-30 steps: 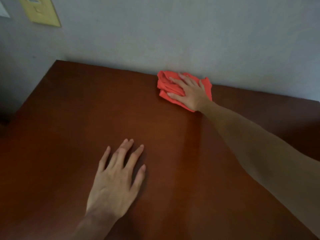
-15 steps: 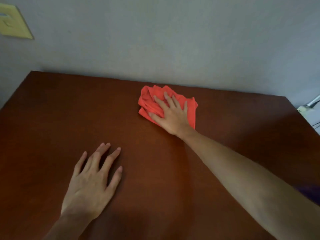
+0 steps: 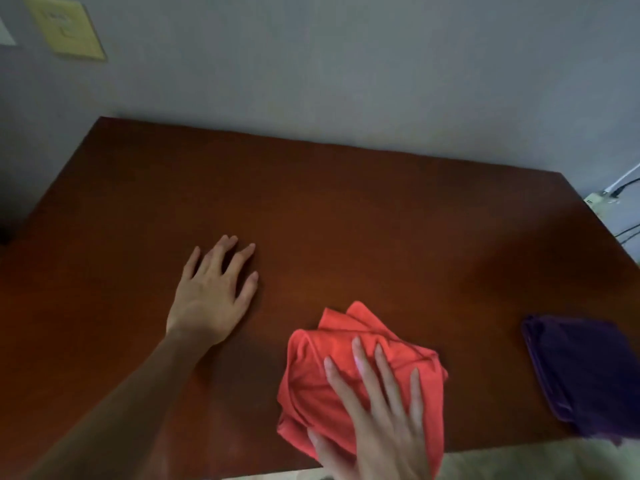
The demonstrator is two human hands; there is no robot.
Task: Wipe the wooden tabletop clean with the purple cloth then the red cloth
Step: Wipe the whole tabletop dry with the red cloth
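The dark wooden tabletop (image 3: 346,209) fills most of the view. A crumpled red cloth (image 3: 311,386) lies near the front edge, right of the middle. My right hand (image 3: 377,414) presses flat on the red cloth with straight, spread fingers. Left of the cloth, my left hand (image 3: 214,292) rests flat on the bare wood, fingers spread. The folded purple cloth (image 3: 585,372) lies at the front right corner, apart from both hands.
A grey wall (image 3: 346,71) runs right behind the table. A yellowish wall plate (image 3: 65,29) hangs at the top left. Cables and a white plug (image 3: 609,192) sit beyond the right edge. The front edge lies just below my right hand.
My right hand has dragged the red cloth from the back edge by the wall down to the front edge. The purple cloth has come into view. My left hand stays flat on the wood.
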